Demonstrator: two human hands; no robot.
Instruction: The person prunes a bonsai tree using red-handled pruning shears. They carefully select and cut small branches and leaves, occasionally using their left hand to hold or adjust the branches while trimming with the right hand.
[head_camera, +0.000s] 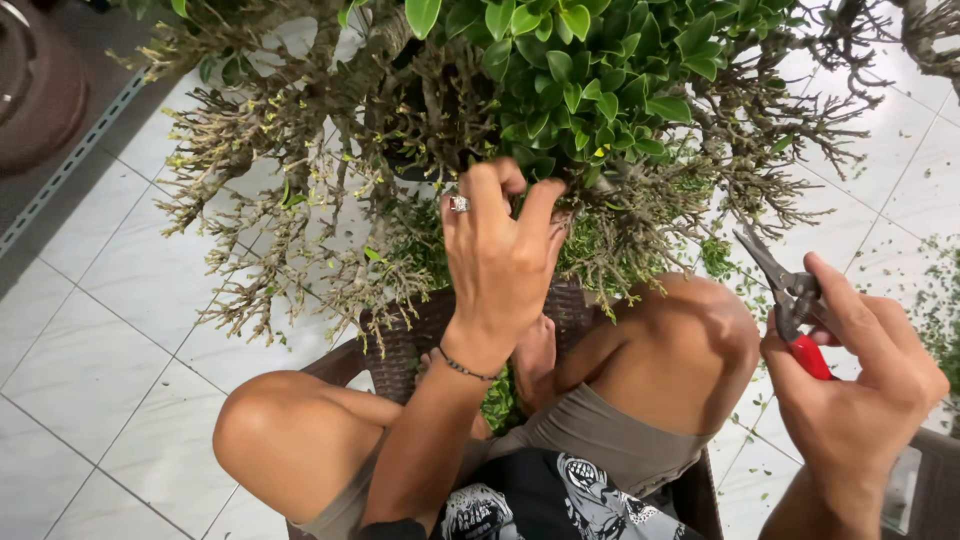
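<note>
From the head camera, the left hand, with a silver ring on one finger and a thin dark bracelet at the wrist, reaches up with fingers curled narrow into the small potted tree with glossy green leaves and bare grey-brown twigs. The fingertips pinch among the twigs just under the leafy clump, though what they grip is hidden. The tree stands right in front of the seated person's bare knees; much of its outer branching is stripped to short, stubby twigs, with dense leaves only near the top centre. The right hand, well off to the side, is closed around red-handled metal pruning scissors, blades pointing toward the tree. Green leaf clippings lie on the white tiled floor.
</note>
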